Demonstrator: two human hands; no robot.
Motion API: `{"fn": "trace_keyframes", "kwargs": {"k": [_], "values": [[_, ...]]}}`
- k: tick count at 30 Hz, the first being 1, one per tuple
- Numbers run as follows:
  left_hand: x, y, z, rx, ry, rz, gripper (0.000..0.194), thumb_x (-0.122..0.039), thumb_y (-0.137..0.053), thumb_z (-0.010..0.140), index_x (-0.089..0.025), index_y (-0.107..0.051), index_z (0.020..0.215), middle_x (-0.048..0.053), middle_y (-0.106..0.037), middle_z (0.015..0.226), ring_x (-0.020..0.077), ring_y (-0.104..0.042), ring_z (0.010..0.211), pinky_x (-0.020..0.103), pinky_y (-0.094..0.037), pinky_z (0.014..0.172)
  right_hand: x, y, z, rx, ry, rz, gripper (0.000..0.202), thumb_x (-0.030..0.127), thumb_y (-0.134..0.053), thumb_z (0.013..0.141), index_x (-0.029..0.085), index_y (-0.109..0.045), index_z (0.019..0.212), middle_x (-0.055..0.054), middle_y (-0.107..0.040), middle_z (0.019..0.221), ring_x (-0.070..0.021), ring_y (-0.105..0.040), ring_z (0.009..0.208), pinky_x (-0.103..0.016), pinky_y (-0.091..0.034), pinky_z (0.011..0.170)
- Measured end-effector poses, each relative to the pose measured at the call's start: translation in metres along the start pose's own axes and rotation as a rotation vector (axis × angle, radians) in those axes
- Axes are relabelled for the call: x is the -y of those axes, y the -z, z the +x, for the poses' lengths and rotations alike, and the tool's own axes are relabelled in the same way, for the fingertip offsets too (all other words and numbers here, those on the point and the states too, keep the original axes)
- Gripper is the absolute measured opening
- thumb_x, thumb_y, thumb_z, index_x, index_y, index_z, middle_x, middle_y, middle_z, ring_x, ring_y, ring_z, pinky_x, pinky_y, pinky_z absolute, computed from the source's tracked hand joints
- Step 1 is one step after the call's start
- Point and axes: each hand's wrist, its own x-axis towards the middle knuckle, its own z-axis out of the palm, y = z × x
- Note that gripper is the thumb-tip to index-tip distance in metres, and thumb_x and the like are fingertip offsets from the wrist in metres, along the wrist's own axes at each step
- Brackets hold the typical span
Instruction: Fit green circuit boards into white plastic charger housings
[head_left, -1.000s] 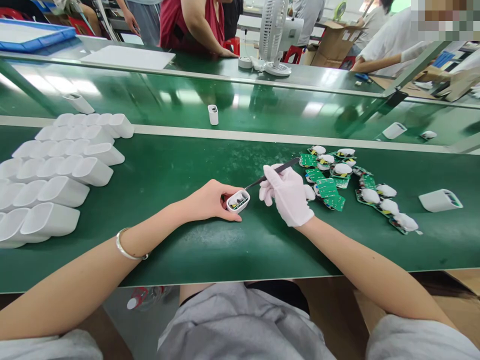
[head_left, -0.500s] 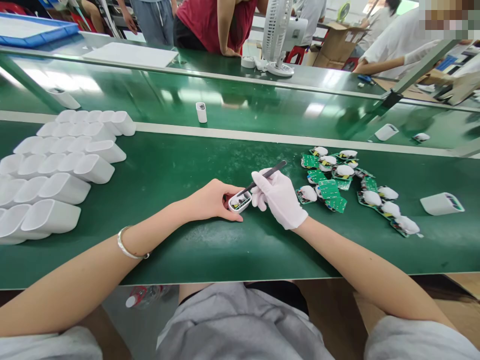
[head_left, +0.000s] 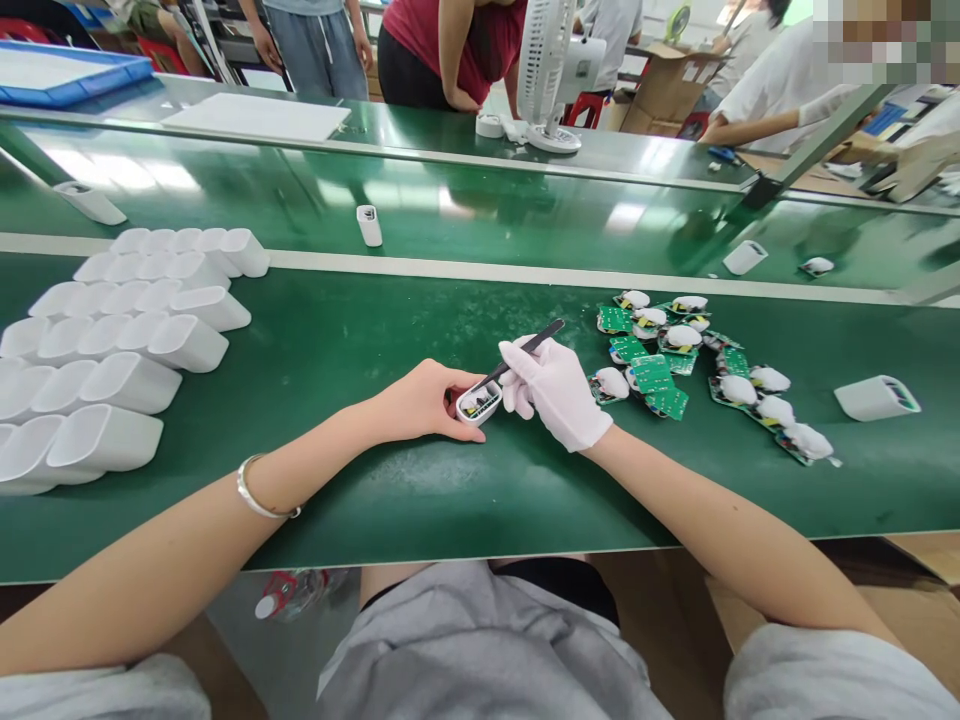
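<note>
Bare, with thumb and fingers wrapped around it, my left hand point(head_left: 429, 400) grips a small white plastic housing point(head_left: 466, 414) on the green table. The housing's open end faces me and shows electronic parts inside. My right hand point(head_left: 556, 392), in a white glove, holds black tweezers point(head_left: 541, 338) slantwise like a pen. Their lower tip is at the housing's rim; whether it touches the parts inside cannot be made out. Close by on the right lies a loose group of green circuit boards point(head_left: 654, 376), several topped with white blobs.
Rows of empty white housings point(head_left: 112, 437) stand at the left. One more housing point(head_left: 874, 398) lies at far right. Beyond a pale strip point(head_left: 450, 269), a green belt carries housings point(head_left: 369, 226) and a board point(head_left: 816, 266). A fan point(head_left: 546, 80) and other people are at the back.
The housings and the board on the far belt have moved left. The view has shifted slightly. Both hands keep nearly the same pose on the housing and tweezers.
</note>
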Motion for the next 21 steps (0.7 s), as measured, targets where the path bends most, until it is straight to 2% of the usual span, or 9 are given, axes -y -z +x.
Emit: {"fn": "trace_keyframes", "kwargs": {"k": [9, 16, 21], "values": [[0.0028, 0.0001, -0.0003, 0.009, -0.022, 0.02, 0.044, -0.04, -0.074, 0.063, -0.015, -0.067, 0.099, -0.004, -0.056, 0.069, 0.0096, -0.044, 0.06, 0.018, -0.037, 0.056, -0.0006, 0.0095, 0.0047, -0.143, 0.025, 0.054, 0.038, 0.047, -0.071, 0.071, 0.018, -0.046, 0.068, 0.005, -0.055, 0.044, -0.007, -0.045, 0.027, -0.017, -0.028, 0.025], [0.0006, 0.0004, 0.0, 0.005, -0.008, -0.006, 0.039, -0.039, -0.075, 0.062, -0.015, -0.068, 0.092, -0.005, -0.053, 0.065, 0.0086, -0.04, 0.058, 0.017, -0.035, 0.053, -0.0059, 0.0036, 0.0013, -0.098, 0.04, 0.054, 0.036, 0.048, -0.066, 0.075, 0.019, -0.047, 0.065, 0.004, -0.054, 0.042, -0.0064, -0.042, 0.026, -0.016, -0.027, 0.026], [0.0012, 0.0008, -0.0002, 0.014, -0.018, -0.025, 0.042, -0.037, -0.075, 0.062, -0.015, -0.068, 0.096, -0.004, -0.055, 0.068, 0.0087, -0.04, 0.059, 0.017, -0.036, 0.055, -0.0059, 0.0034, -0.0004, -0.166, 0.046, 0.082, 0.035, 0.047, -0.069, 0.072, 0.019, -0.047, 0.07, 0.006, -0.054, 0.045, -0.0069, -0.045, 0.028, -0.016, -0.027, 0.026]]}}
